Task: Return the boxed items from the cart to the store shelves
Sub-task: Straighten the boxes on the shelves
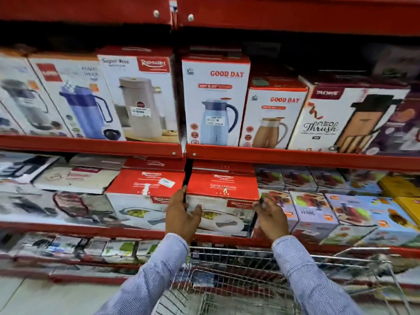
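Hands clamped on glossy red-topped cardboard box point(221, 196), left hand point(181, 218) & right hand point(270, 220) at sides, wire cart point(227, 280) below

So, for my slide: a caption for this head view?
Both hands, left and right, push a red-topped box onto the shelf above the cart.

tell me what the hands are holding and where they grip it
Both hold one red-topped box on the middle shelf: the left hand at its left front edge, the right hand at its right front corner.
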Demonstrator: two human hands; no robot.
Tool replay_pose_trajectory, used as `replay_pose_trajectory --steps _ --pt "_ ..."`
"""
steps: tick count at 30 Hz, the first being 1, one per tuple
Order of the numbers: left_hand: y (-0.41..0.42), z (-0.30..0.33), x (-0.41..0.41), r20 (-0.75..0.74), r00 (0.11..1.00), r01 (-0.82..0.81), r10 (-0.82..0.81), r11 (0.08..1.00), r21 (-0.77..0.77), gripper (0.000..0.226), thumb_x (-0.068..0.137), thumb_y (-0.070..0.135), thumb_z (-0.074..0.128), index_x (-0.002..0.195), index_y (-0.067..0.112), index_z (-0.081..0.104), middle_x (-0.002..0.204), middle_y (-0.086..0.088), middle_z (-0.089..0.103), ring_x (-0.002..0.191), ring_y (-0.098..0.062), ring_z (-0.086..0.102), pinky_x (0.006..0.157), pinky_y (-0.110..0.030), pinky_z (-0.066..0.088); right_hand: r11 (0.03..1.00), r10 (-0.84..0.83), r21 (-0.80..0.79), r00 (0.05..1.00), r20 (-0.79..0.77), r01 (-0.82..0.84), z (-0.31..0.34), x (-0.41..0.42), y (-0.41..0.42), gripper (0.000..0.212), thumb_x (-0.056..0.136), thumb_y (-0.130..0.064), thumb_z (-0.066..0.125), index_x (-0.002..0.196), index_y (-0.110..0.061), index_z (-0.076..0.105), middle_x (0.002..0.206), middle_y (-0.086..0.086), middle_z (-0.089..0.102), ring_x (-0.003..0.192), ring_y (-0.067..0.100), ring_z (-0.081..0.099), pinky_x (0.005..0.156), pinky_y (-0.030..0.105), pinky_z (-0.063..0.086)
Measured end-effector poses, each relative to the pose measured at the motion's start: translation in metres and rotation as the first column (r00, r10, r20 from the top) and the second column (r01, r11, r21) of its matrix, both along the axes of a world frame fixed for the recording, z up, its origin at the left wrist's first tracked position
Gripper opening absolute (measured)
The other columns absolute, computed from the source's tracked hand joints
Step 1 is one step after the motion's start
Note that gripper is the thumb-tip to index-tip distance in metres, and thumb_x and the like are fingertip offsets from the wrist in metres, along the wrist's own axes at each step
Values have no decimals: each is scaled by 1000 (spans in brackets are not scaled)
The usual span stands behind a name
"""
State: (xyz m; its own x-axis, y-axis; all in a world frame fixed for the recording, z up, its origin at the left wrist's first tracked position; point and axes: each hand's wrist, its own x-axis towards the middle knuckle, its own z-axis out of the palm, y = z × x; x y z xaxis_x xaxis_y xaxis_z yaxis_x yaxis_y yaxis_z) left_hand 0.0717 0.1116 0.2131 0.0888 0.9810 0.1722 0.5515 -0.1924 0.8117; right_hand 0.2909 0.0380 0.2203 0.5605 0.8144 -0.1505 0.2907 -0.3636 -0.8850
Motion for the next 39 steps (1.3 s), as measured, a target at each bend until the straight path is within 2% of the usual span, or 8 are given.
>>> replay_pose_trajectory --steps 3,8,16,19,28,31,34,39 --pt "2 3 0 -46 997 55 -56 998 -22 69 81 25 69 142 16 38 132 -9 57 87 -16 64 73 -30 55 999 -41 2 998 37 41 1 -4 3 42 97 -24 52 136 -9 54 139 8 58 126 23 56 94 20 34" --pt "3 1 5 -91 994 47 -51 998 -51 63 82 24 67 138 9 42 135 -15 56 111 -27 62 90 -43 55 994 -109 -3 992 57 109 1 -3 4 33 96 -13 51 127 -8 62 133 10 62 122 23 59 94 17 34" --pt "2 1 7 -103 994 16 -19 999 -36 52 83 14 66 133 6 51 139 -13 52 127 -30 51 109 -38 39 987 -158 -24 987 42 159 1 -4 4 32 95 -15 53 125 -18 65 128 6 67 115 25 63 95 22 41" --pt "1 0 7 -91 996 12 -16 999 -46 53 83 12 67 133 5 50 140 -14 52 128 -31 50 109 -37 39 985 -171 -17 985 25 172 4 -6 2 32 94 -17 54 125 -18 65 130 4 65 116 24 63 103 29 44" --pt "-3 2 3 -49 999 15 -16 1000 -24 50 82 8 67 130 9 54 134 -12 57 114 -32 59 102 -44 48 983 -181 -7 980 79 182 3 -6 -3 32 95 -16 53 123 -19 66 123 7 69 105 27 67 99 36 51" --pt "-5 1 3 -50 999 12 -13 1000 -26 51 81 8 67 130 9 54 133 -13 56 111 -33 60 99 -46 50 983 -185 2 979 82 186 3 -7 -4 31 95 -15 52 122 -20 67 124 7 69 104 25 67 96 28 49" --pt "-6 3 3 -55 998 25 -26 999 -28 51 82 9 67 131 8 53 133 -13 56 113 -33 59 101 -46 48 985 -172 -18 982 71 174 4 -8 -4 33 95 -14 51 124 -20 66 120 7 71 89 20 64 84 21 44" --pt "-5 10 1 -91 995 46 -48 998 -32 50 82 17 67 129 7 55 135 -13 56 123 -29 55 106 -41 44 990 -122 -60 992 29 124 7 -8 -2 36 91 -19 55 126 -21 64 128 4 67 107 24 65 87 21 41"
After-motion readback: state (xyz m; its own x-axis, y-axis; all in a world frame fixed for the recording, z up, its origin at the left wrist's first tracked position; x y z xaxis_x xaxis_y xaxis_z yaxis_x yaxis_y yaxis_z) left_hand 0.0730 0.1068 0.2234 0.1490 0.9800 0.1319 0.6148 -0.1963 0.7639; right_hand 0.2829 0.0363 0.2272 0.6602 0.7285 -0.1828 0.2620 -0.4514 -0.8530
